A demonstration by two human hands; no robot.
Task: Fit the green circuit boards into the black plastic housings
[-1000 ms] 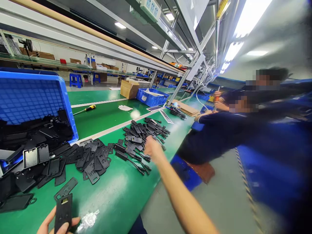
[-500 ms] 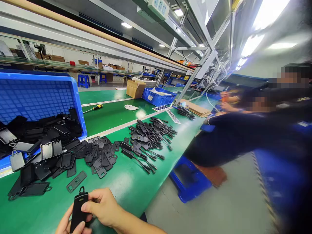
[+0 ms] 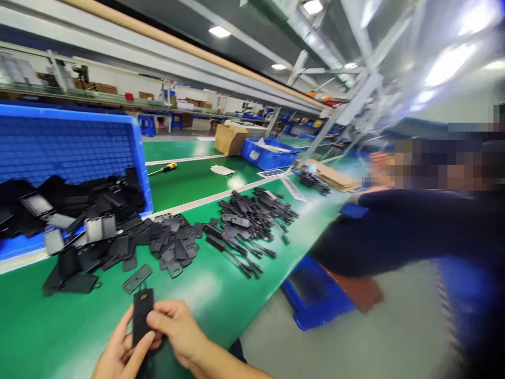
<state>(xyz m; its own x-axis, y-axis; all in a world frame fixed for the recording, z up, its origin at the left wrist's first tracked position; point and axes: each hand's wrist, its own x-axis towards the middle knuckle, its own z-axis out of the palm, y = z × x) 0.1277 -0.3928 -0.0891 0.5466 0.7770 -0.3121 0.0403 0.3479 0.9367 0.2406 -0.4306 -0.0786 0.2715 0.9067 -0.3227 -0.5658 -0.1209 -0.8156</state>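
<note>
Upright at the lower left is a slim black device [image 3: 142, 316] with a small yellow display near its top and a loop at its upper end. My left hand [image 3: 116, 350] wraps its left side and lower part, thumb across the front. My right hand [image 3: 179, 329] pinches its right edge, with the thumb on the front face. Just beyond lies a single flat black cover plate [image 3: 137, 279] with cut-outs. Behind it are a heap of similar black plates [image 3: 177, 247] and a pile of black devices with short cables [image 3: 252, 221].
A tipped blue crate [image 3: 142, 168] spills black casings [image 3: 81, 281] onto the green bench at left. Farther back are a yellow-handled screwdriver [image 3: 169, 167], a white glove [image 3: 222, 170], a cardboard box [image 3: 231, 139] and a blue bin [image 3: 272, 153]. A seated co-worker's dark sleeve [image 3: 394, 216] is at right.
The whole view has shifted, so the bench things sit farther right in the picture. The device stands straighter and nearer the single plate; both hands keep hold of it.
</note>
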